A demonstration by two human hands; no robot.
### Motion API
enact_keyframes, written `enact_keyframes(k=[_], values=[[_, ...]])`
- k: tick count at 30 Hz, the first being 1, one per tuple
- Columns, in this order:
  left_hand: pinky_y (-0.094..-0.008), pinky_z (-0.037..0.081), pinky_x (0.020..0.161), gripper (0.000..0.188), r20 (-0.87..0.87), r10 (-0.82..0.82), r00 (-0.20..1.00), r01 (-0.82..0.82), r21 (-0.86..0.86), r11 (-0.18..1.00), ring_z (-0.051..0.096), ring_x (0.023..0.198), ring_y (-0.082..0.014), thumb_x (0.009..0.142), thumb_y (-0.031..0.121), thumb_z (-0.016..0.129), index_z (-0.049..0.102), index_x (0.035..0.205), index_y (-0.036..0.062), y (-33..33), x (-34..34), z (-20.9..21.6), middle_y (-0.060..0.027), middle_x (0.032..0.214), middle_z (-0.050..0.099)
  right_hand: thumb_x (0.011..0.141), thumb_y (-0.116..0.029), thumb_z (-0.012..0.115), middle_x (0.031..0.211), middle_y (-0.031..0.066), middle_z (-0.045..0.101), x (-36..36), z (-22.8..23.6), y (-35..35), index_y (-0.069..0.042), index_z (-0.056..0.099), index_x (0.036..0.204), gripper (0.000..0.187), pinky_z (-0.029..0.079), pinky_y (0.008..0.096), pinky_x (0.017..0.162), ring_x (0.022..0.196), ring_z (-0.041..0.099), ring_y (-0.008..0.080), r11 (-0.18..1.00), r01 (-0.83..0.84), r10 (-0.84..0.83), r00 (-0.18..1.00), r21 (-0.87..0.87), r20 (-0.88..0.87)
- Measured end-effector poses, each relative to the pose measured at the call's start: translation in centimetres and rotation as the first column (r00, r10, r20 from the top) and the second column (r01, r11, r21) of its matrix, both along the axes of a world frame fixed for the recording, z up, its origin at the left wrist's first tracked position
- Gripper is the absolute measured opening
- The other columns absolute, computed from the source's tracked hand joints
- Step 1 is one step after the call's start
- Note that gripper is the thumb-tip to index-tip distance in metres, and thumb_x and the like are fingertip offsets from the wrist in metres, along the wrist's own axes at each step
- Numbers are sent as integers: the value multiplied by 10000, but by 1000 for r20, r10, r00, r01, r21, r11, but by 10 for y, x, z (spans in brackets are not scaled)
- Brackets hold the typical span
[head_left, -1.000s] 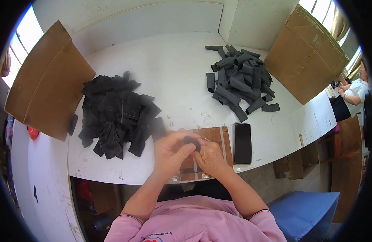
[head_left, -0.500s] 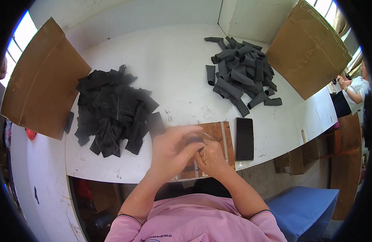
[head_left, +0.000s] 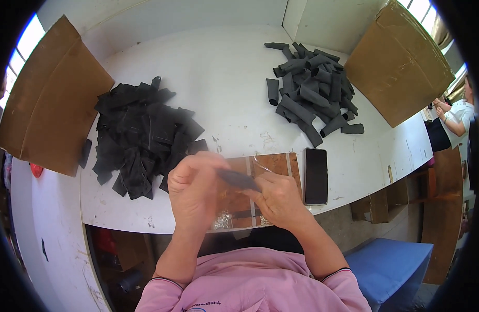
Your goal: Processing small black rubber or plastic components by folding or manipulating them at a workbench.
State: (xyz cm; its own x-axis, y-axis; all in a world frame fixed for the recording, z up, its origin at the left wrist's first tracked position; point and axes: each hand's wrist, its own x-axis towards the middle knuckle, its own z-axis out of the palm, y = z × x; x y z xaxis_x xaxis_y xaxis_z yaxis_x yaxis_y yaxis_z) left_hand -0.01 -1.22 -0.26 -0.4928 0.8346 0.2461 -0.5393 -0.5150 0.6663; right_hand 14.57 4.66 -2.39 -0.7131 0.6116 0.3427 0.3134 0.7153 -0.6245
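Between my hands a small dark grey fabric piece [head_left: 238,180], smeared by motion, stretches over a brown board with pale tape strips [head_left: 230,200]. My left hand [head_left: 194,182], partly blurred, has its fingers curled at the piece's left end. Closed on its right end is my right hand [head_left: 279,197]. A thin, shiny, curved tool [head_left: 263,166] sticks up from the right hand; its kind cannot be made out. To the left lies a heap of flat black fabric pieces [head_left: 141,138]. Dark grey fabric tubes [head_left: 315,96] are piled at the far right.
A black phone [head_left: 316,177] lies right of the board. Cardboard boxes stand at the left [head_left: 52,104] and right [head_left: 400,62] of the white table [head_left: 224,78]. A blue-covered seat [head_left: 390,270] is at lower right. Another person [head_left: 457,117] is beyond the right box.
My hands have moved apart, the left one going left. The dark fabric piece, mostly hidden before, now shows stretched between them. The head view has shifted slightly.
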Motion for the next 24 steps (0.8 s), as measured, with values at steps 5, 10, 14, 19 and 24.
enact_keyframes(k=[5, 10, 14, 19, 24], values=[[-250, 427, 693, 174, -247, -115, 962, 87, -122, 989, 526, 741, -110, 766, -20, 504, 588, 918, -8, 5, -5, 12, -69, 855, 579, 786, -240, 562, 564, 98, 483, -5, -15, 4, -41, 489, 653, 251, 386, 377, 469, 531, 510, 281, 999, 13, -13, 1000, -50, -12], [-234, 437, 690, 193, -547, -235, 804, 138, -213, 967, 538, 761, -114, 735, -29, 564, 604, 921, 3, 9, -19, 21, -52, 817, 562, 783, -250, 568, 574, 99, 495, -7, -6, 2, -39, 498, 663, 252, 393, 376, 471, 544, 520, 277, 999, 46, -46, 998, -6, 42], [-212, 435, 616, 115, -626, -158, 763, 60, -174, 983, 530, 736, -102, 711, -39, 594, 616, 819, -6, 2, -20, 23, -60, 803, 559, 773, -246, 578, 584, 98, 507, -2, 14, -5, -31, 518, 693, 237, 403, 376, 483, 556, 527, 283, 999, 47, -49, 995, 15, 88], [-225, 423, 643, 89, -555, -194, 809, 96, -200, 975, 525, 732, -104, 751, 42, 607, 609, 831, 4, -3, -12, 12, -45, 787, 571, 766, -209, 579, 613, 125, 524, 10, 30, -9, -14, 556, 727, 200, 421, 388, 510, 579, 536, 297, 999, -18, 24, 982, -34, 186], [-217, 408, 611, 130, -495, -54, 867, -266, -552, 790, 508, 664, -99, 794, 74, 538, 575, 878, -17, -3, -22, -42, -36, 775, 576, 835, -255, 512, 531, 63, 525, 4, 78, 23, 2, 556, 627, 333, 395, 297, 467, 495, 522, 187, 683, -214, 28, 963, -698, -267]])
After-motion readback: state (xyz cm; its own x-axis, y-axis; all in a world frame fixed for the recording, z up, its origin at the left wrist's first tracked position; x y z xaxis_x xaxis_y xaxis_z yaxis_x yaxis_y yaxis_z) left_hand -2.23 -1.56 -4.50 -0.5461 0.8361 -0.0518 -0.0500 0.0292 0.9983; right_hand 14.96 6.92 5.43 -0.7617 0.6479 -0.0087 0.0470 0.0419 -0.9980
